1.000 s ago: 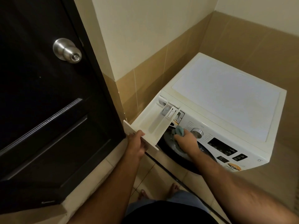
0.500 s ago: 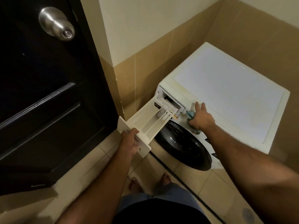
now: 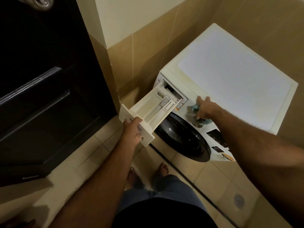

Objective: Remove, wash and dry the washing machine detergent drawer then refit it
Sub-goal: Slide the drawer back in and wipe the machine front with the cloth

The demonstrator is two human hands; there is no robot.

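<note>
A dark door [image 3: 41, 79] fills the left of the scene, its round knob [image 3: 42, 2] cut off at the top edge. Right of it a tiled wall [image 3: 144, 51] runs to the far corner, cream above and tan below. The washer [image 3: 230, 76] stands against that wall on the right, white with a flat top, its round dark porthole [image 3: 182, 137] facing the near side and a dark display [image 3: 217, 137] on the front panel. The floor [image 3: 205, 181] is pale tile, with a small round drain [image 3: 238, 200] at the near right.

The drawer [image 3: 153, 109] sticks far out of its slot at the washer's top left corner — only its far end sits in the opening, the rest hanging over the floor toward the door. Its compartments lie open to view, white with a yellowish tinge.

The left hand [image 3: 133, 134] grips the drawer's front plate, thumb on top and fingers curled under, covering part of the printed lettering. The right hand [image 3: 204, 109] rests on the washer's front edge just right of the slot, index finger stretched out, the other fingers closed round a blue cloth [image 3: 195, 107] — part of it shows below the palm. Two bare feet [image 3: 162, 168] stand on the tile near the porthole.
</note>
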